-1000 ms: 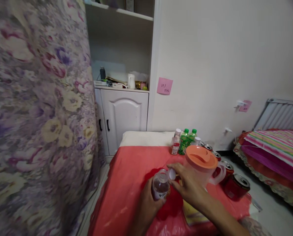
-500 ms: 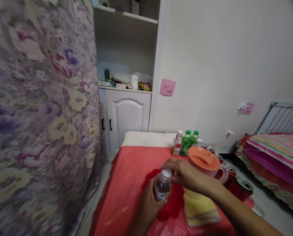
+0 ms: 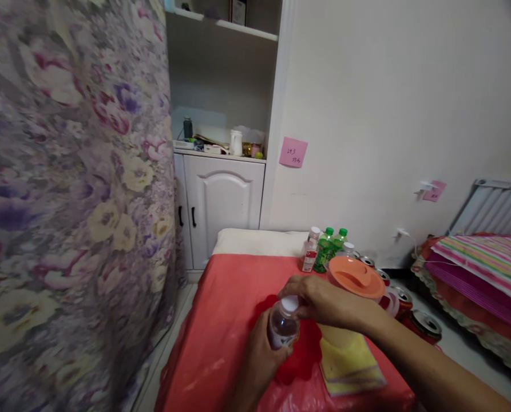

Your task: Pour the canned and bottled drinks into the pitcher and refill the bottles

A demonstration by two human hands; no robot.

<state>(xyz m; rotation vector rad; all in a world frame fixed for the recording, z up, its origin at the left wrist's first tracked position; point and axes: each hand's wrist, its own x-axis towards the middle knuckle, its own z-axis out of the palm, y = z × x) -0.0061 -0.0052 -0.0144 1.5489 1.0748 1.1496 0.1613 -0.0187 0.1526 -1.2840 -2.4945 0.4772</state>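
A small clear plastic bottle (image 3: 283,327) with a white cap (image 3: 289,304) stands upright in my left hand (image 3: 261,355), whose fingers wrap round its body. My right hand (image 3: 313,296) comes over from the right, its curled fingers at the back and right side of the cap; the exact contact is partly hidden. Beneath the bottle lies a red scalloped dish or mat (image 3: 304,357). A folded yellow cloth (image 3: 352,360) is just to its right, partly under my right forearm.
A pitcher with an orange lid (image 3: 356,276) stands right of my hands. Behind it are green bottles (image 3: 325,249) and a clear bottle with a red label (image 3: 310,252). Several cans (image 3: 422,325) line the right edge of the red-covered table (image 3: 233,286). A floral curtain (image 3: 75,200) hangs at left.
My right hand has turned slightly about the cap, its wrist and forearm rising a little. The bottle and my left hand stay nearly in place.
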